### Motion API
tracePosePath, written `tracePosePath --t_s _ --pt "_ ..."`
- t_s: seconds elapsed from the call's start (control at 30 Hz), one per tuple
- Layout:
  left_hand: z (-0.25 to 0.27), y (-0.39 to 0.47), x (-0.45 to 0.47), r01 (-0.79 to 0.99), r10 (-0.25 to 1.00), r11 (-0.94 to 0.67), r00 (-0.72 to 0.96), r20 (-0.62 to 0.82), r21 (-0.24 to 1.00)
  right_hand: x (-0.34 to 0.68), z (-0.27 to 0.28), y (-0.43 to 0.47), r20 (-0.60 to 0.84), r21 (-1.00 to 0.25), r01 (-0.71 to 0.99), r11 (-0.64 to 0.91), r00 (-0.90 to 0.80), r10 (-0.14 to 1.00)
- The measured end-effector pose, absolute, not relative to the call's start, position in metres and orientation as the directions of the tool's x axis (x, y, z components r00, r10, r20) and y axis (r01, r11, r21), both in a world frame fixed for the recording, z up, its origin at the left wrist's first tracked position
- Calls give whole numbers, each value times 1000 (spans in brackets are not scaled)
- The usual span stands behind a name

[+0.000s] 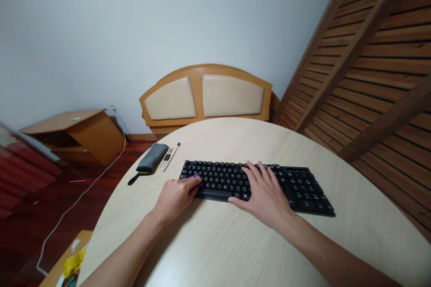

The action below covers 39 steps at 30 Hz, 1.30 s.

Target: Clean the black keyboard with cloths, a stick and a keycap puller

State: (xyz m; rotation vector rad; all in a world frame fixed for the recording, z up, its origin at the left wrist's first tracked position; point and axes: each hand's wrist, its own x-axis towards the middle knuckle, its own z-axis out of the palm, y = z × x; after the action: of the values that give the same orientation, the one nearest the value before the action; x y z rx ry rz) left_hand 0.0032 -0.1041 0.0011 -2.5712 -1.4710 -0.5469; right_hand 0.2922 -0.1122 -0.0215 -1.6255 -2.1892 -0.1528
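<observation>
While its shape is mostly hidden, a small purple object [195, 176] is pinched in the left hand [180, 192] over the keyboard's [218, 177] left-end keys. The right hand [264, 192], spread open across the keyboard, covers keys right of its middle. Bare surface [205, 242] lies beyond and nearer than the keyboard, its near edge cut off. One grey pouch [154, 156] and one thin brush [171, 158] lie left of the keyboard.

White key legends [224, 187] on the black keyboard [218, 178], all too small and blurred to read
</observation>
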Motion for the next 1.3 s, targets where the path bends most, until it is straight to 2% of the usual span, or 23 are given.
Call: tracePosePath --t_s 0.23,0.3,0.37,0.47,0.57,0.7,0.9,1.3 --pt "1 -103 0 698 665 -711 626 408 87 294 -22 -113 376 -137 942 308 -238 895" --pt "3 -102 -3 696 664 -712 621 417 96 294 -23 -112 380 -141 941 308 -236 894" --pt "5 -102 -6 768 720 -634 543 433 91 294 -23 -111 385 -144 941 307 -233 893" --pt "13 -101 -10 923 853 -378 316 414 75 295 -23 -108 378 -138 947 292 -222 899" --pt "21 -103 -5 990 951 -140 124 283 36 295 -20 -107 358 -136 954 269 -205 911" --pt "26 -109 11 999 991 -29 31 130 -17 296 -18 -107 347 -146 954 263 -200 916" --pt "23 -117 26 996 993 -84 85 84 -15 297 -21 -107 365 -146 952 271 -202 909" --pt "17 -122 29 981 975 -189 182 131 40 298 -27 -105 396 -134 949 286 -213 893"
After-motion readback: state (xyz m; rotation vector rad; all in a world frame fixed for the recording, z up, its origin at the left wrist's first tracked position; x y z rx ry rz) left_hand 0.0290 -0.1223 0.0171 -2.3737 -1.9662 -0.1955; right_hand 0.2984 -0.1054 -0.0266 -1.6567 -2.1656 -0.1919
